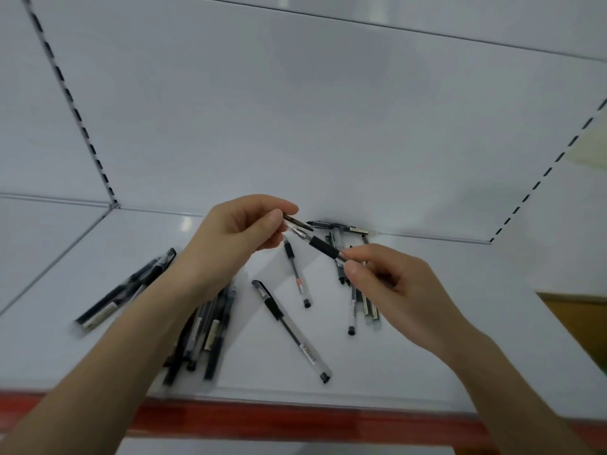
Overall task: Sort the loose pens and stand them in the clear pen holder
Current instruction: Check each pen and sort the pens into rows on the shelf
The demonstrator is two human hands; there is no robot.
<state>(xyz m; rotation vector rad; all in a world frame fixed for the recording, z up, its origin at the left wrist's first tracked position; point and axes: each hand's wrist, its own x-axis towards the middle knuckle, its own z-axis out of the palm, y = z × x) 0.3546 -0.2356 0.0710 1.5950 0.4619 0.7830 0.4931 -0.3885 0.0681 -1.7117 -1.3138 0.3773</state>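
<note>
Between my two hands, above the white shelf (427, 356), one held pen (323, 247) with a black grip runs slanted. My left hand (239, 231) pinches its far end between thumb and forefinger, the other fingers curled in. My right hand (391, 284) pinches the near end the same way, thumb and forefinger tips pressed on it.

Below the gap between my hands lie two single pens, apart from each other: a slim pen (297, 277), and a capped pen (290, 330) nearer me. Under my left forearm sits a bundle of dark pens (210, 333), at least four, overlapping so I cannot count them surely. Left of that wrist lies a blurred group (121, 293), two or three. Behind my right hand more pens (356, 307) stick out, partly covered by my fingers. Just past the held pen, a few back pens (338, 226) lie against the rear wall; I cannot tell how many.
</note>
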